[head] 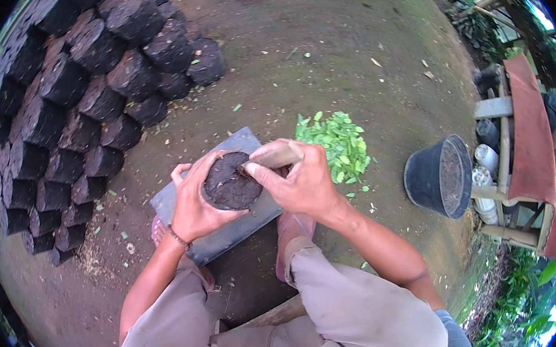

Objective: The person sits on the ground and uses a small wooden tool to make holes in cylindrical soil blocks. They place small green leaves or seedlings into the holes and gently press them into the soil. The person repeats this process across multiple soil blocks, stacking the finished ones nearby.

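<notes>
My left hand (194,206) is curled around a small round black container of dark soil (232,184), thumb along its near rim. It is held above a grey slab (236,235) that lies between my feet. In my right hand (307,186) is a flat wooden stick (275,156), pinched between thumb and fingers. The stick's lower end and my right fingertips are at the soil's right side; whether the tip has gone into the soil is hidden. Just beyond my right hand, a heap of green leaf cuttings (336,146) rests on the ground.
Stacked black soil-filled bags (85,97) rise on the left. To the right, a black bucket (433,174) leans over, with soil inside. Behind it stands a wooden rack (507,147) with a red-brown cover (533,134) and several white containers (484,177). Bare earth (321,51) stretches ahead.
</notes>
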Motion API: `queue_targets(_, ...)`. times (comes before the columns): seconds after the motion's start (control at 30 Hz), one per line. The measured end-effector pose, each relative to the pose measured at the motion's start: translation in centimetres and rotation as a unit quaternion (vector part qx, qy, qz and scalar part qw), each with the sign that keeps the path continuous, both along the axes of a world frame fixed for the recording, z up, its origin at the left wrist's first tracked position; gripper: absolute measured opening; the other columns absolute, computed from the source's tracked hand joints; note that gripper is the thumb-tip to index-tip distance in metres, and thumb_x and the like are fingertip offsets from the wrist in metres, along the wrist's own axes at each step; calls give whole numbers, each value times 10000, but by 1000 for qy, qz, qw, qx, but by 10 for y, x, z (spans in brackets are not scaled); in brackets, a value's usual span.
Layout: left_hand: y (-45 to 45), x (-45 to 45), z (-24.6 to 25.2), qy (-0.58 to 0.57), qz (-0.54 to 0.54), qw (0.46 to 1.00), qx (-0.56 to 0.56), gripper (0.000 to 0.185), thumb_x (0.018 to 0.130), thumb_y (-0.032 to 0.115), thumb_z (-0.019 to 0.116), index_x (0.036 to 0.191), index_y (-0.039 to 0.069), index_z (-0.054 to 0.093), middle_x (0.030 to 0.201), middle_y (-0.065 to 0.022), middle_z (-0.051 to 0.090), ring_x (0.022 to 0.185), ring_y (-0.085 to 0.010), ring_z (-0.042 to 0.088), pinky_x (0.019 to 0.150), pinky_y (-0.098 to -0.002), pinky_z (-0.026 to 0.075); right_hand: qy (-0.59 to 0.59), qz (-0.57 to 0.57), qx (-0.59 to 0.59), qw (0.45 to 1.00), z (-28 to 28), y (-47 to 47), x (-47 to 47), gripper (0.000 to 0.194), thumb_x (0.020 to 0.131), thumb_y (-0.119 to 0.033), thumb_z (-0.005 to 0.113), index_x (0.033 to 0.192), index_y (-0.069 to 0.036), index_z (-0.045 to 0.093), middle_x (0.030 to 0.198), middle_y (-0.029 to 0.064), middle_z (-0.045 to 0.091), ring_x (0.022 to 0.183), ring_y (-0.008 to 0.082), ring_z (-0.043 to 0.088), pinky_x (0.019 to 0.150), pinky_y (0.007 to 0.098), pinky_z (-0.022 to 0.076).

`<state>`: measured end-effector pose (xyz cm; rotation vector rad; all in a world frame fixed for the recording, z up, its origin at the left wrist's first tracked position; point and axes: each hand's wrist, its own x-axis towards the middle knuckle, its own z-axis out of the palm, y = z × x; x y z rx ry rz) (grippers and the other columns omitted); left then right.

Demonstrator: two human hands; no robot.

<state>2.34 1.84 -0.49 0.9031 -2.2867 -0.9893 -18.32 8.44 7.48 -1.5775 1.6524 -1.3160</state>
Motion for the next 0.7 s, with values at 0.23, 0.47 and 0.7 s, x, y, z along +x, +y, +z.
queue_targets(0.23, -1, -2, 2, 21, -3, 1000, -8, 1081, 449, 299, 1001, 1398, 47, 549, 1343, -92, 664, 1272, -259, 604, 1097, -436, 299, -29, -225, -7, 974, 20, 36, -101, 139, 917, -127, 656, 929, -7, 725, 814, 55, 739, 756, 91, 668, 705, 273, 536)
queue_targets(0.47, 0, -11, 3, 11, -12, 1000, 24, 1103, 455, 289, 1011, 1426, 62, 539, 1404, -76, 636, 1306, -250, 581, 1103, -417, 300, -65, -252, 263, 929, -100, 78, -121, 366, 917, -13, 580, 1263, -37, 698, 944, 75, 726, 805, 175, 695, 761, 339, 569)
queue_targets(0.7, 4, -11, 2, -14, 1, 1000, 26, 1154, 448, 278, 1021, 1457, 46, 511, 1441, -102, 606, 1328, -288, 554, 1146, -427, 333, 192, -141, 205, 949, -168, 86, -110, 201, 791, 40, 719, 967, -43, 768, 910, 162, 676, 848, 352, 692, 776, 432, 572)
